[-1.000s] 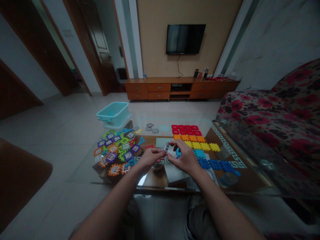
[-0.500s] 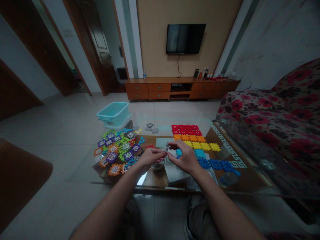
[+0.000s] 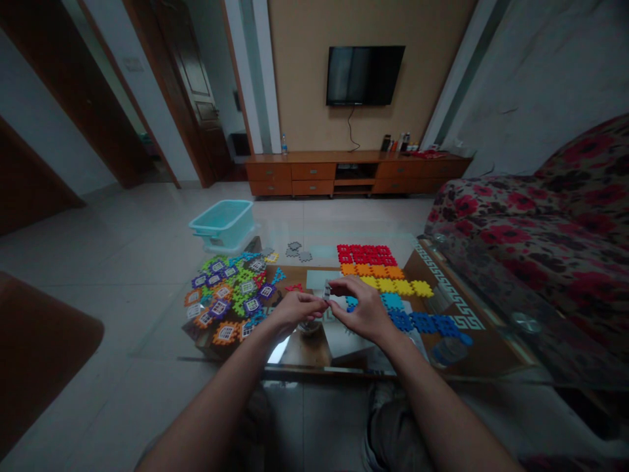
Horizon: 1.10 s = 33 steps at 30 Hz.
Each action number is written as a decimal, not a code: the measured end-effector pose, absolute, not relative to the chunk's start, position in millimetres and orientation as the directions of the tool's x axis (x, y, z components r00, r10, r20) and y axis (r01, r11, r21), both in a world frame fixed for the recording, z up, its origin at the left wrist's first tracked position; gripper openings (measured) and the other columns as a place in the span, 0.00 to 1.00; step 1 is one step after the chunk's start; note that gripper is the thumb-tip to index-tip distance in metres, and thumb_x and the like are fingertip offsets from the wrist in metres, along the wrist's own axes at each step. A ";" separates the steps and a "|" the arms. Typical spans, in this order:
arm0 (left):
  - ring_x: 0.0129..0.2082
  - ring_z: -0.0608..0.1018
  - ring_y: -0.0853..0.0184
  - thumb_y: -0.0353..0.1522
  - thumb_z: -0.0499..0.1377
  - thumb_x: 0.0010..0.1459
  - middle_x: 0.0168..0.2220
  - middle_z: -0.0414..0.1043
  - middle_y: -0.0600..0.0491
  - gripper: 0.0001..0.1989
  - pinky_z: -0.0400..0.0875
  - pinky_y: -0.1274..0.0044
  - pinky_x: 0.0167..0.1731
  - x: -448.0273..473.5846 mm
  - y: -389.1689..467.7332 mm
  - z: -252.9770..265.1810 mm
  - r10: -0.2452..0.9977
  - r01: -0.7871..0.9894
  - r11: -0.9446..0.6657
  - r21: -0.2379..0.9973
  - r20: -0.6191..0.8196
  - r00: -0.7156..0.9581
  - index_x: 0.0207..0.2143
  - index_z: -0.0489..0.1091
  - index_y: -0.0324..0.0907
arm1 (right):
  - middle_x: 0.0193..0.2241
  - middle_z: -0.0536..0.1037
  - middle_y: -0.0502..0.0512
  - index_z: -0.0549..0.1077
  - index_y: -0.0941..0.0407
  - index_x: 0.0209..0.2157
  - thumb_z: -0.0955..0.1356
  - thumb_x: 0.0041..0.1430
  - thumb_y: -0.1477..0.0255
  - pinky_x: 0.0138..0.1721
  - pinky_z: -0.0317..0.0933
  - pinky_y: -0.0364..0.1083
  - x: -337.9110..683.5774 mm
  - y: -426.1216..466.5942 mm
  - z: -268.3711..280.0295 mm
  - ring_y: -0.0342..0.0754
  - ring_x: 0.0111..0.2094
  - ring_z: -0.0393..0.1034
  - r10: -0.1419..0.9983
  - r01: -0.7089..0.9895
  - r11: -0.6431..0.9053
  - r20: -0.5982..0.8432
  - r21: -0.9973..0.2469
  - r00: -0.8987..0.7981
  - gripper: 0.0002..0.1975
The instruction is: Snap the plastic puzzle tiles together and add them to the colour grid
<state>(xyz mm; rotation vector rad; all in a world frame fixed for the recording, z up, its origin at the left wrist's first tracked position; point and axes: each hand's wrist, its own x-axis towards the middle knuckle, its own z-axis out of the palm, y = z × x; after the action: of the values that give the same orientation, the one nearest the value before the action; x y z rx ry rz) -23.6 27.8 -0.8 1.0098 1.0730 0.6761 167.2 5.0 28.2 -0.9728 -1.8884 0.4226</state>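
Observation:
Above the glass table [image 3: 309, 357], both my hands meet at a small grey interlocking building tile [image 3: 327, 290], seen nearly edge-on. My left hand [image 3: 297, 309] pinches its lower left edge with the fingertips. Curled around the other side, my right hand [image 3: 361, 307] grips it between thumb and fingers, which partly hide it. To the right lie joined rows of red tiles [image 3: 366, 254], orange tiles [image 3: 372, 271], yellow tiles [image 3: 403, 288], light blue tiles [image 3: 392, 302] and dark blue tiles [image 3: 435, 324]. Several flat grey tiles [image 3: 299, 252] rest farther back.
At left is a mixed heap of green, purple and orange tiles [image 3: 230, 288], some with white window inserts. A turquoise bin [image 3: 223, 223] stands beyond it. A plastic bottle [image 3: 449, 351] lies at the right front. A floral sofa [image 3: 531, 216] flanks the table.
The grey tile has turned slightly between my fingers and looks narrower now. Both hands stay in nearly the same place.

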 end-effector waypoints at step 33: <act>0.26 0.70 0.71 0.43 0.71 0.40 0.27 0.75 0.51 0.19 0.62 0.77 0.31 -24.8 27.5 -3.5 0.860 0.061 0.361 0.930 -0.358 0.363 0.29 0.78 0.37 | 0.38 0.76 0.56 0.73 0.55 0.46 0.69 0.54 0.75 0.40 0.74 0.50 168.3 5.4 23.7 0.48 0.38 0.75 0.775 0.438 0.630 0.560 -0.642 -0.295 0.16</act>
<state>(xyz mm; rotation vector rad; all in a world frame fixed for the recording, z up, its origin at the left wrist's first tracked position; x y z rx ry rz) -24.8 27.5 -3.5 1.0818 1.0796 0.6705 168.3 5.4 23.7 -0.9577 -1.9347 0.4625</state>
